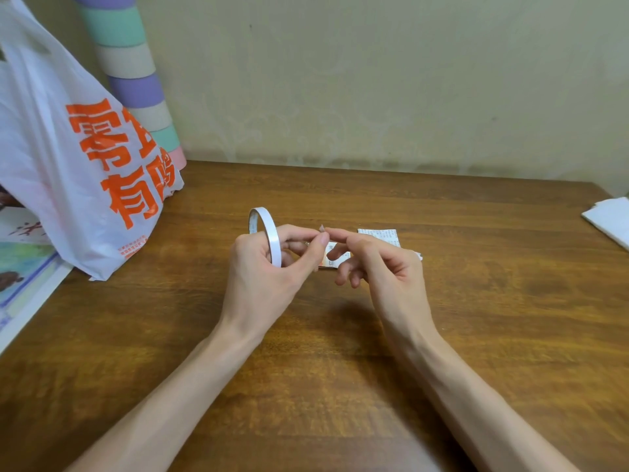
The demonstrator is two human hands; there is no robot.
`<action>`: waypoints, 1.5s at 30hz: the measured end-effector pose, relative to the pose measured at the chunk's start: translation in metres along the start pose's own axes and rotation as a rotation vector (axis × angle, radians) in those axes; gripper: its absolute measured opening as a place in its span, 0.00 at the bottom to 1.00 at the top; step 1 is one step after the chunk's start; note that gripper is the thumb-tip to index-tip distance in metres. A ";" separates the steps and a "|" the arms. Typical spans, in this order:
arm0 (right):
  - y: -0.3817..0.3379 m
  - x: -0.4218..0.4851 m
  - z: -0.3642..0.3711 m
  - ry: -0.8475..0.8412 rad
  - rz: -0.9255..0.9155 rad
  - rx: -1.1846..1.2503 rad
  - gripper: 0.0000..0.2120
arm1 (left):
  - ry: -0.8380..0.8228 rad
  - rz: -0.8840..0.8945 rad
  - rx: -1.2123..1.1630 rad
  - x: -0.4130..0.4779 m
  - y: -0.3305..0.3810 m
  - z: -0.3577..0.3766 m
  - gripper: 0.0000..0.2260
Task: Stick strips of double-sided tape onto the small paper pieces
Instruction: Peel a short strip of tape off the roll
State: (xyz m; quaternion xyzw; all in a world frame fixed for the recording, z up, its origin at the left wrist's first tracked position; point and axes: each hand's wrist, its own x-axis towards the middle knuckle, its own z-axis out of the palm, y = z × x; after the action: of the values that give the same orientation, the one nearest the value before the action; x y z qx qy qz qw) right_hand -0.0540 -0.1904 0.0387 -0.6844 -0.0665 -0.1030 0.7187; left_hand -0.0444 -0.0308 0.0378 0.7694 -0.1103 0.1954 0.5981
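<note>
My left hand [269, 267] grips a thin white roll of double-sided tape [269, 229], held upright above the wooden table [476, 301]. Its thumb and forefinger pinch the short free tape end [321, 228]. My right hand [377, 264] is just to the right, with its forefinger stretched out to touch that tape end and its other fingers loosely bent, holding nothing. Small printed paper pieces lie on the table behind the hands: one [384, 235] shows beyond my right hand, and another [335, 258] is partly hidden between the two hands.
A white plastic bag with orange characters [85, 165] stands at the left, in front of a striped pastel roll [136, 80] leaning on the wall. Printed sheets [23, 274] lie at the left edge. White paper [609, 218] sits at the far right.
</note>
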 end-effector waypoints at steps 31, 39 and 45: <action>0.007 0.003 -0.002 -0.015 -0.045 -0.081 0.16 | -0.043 -0.092 -0.154 0.004 -0.005 0.000 0.04; 0.006 0.002 -0.003 -0.015 -0.051 -0.064 0.15 | -0.003 -0.033 -0.087 0.004 0.000 -0.002 0.03; 0.009 0.002 -0.002 -0.030 -0.044 -0.082 0.16 | 0.011 -0.006 -0.060 0.004 -0.002 -0.002 0.01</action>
State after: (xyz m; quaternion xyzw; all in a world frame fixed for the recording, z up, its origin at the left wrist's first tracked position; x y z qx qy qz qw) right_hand -0.0495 -0.1923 0.0301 -0.7132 -0.0881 -0.1110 0.6865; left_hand -0.0405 -0.0282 0.0376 0.7503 -0.1105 0.1947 0.6220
